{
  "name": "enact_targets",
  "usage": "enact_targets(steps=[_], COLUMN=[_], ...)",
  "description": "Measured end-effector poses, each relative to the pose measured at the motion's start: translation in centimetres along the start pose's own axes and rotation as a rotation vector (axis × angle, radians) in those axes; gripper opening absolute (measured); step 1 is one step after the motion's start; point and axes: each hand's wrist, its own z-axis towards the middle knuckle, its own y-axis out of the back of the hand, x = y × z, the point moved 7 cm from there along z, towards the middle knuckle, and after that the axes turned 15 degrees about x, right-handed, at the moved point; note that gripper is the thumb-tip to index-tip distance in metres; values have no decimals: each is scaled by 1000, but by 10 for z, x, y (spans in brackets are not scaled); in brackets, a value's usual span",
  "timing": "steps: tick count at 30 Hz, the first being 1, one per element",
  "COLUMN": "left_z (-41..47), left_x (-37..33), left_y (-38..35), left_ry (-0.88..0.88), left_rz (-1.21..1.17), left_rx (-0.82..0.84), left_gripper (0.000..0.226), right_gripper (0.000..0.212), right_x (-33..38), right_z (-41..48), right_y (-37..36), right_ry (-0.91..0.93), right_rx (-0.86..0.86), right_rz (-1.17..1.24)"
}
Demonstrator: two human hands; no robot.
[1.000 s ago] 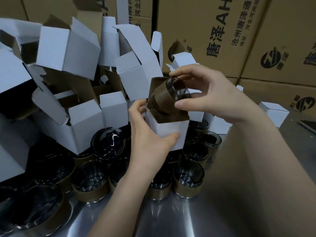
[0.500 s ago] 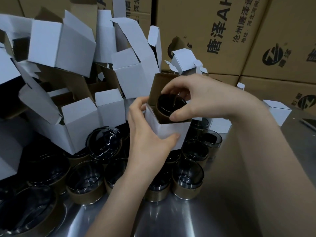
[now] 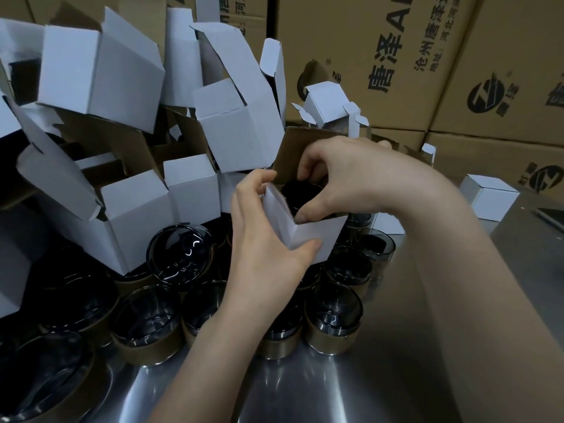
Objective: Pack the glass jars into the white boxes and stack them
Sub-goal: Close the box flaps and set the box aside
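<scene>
My left hand (image 3: 262, 239) grips a small white box (image 3: 308, 232) from its left side, thumb across the front corner, above the jars. A dark glass jar (image 3: 300, 193) sits down inside that box, only its rim showing. My right hand (image 3: 345, 175) reaches over the box's open top, with thumb and fingers curled on the jar's rim. The box's brown lid flap (image 3: 293, 151) stands up behind. Several more glass jars with brown bands (image 3: 332, 325) stand on the steel table below.
A heap of open white boxes (image 3: 100, 71) fills the left and back. One closed white box (image 3: 488, 199) stands on the steel table (image 3: 335, 392) at right. Large brown cartons (image 3: 381, 56) form a wall behind.
The jar, held tilted above the box a second ago, has gone down inside it. My right hand followed it down. My left hand kept its hold on the box.
</scene>
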Motion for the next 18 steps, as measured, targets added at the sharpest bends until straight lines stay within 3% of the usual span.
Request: enact_targets(steps=[6, 15, 18], left_z=[-1, 0, 0], left_x=[-5, 0, 2], left_y=[-2, -3, -3], left_ry=[-34, -13, 9], left_rz=[36, -8, -19], left_rx=[19, 43, 45], left_gripper=[97, 92, 90], right_gripper=[44, 44, 31], right_x=[2, -1, -6], right_z=[1, 6, 3], right_y=[-7, -12, -10], right_ry=[-1, 95, 165], right_rx=[105, 127, 119], right_rz=[43, 163, 309])
